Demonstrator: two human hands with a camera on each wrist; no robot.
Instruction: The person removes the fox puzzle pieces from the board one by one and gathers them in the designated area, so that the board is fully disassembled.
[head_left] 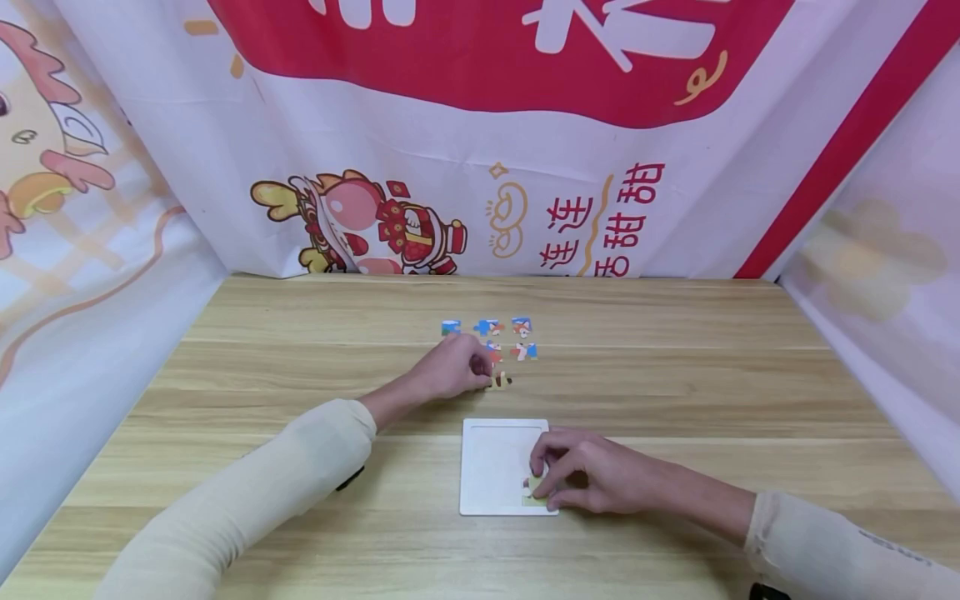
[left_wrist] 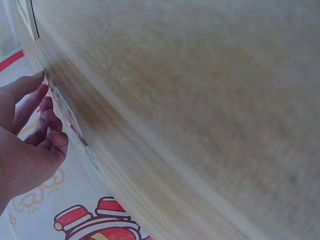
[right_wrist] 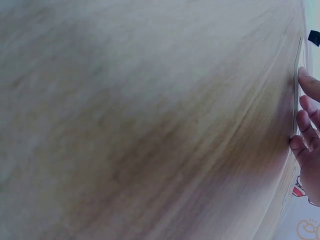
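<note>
My left hand (head_left: pixel 452 367) is at a brown-and-yellow puzzle piece (head_left: pixel 501 381) on the table, thumb and index fingertips together at its left side. In the left wrist view the thumb and fingers (left_wrist: pixel 31 85) reach down to the tabletop. A white puzzle tray (head_left: pixel 491 467) with a raised rim lies nearer to me. Over its right side is my right hand (head_left: pixel 603 475), bent fingertips pressing on pale yellow puzzle pieces (head_left: pixel 531 501) in the lower right corner. Those fingers partly hide the pieces. From the right wrist, the fingertips (right_wrist: pixel 301 119) meet the tray's edge.
Beyond the left hand, several loose puzzle pieces lie in rows, among them a blue-and-green piece (head_left: pixel 451 327), a fox-face piece (head_left: pixel 522 327) and a white-and-blue piece (head_left: pixel 525 351). The wooden table (head_left: pixel 675 358) ends at a printed cloth backdrop (head_left: pixel 465 142), with cloth on both sides.
</note>
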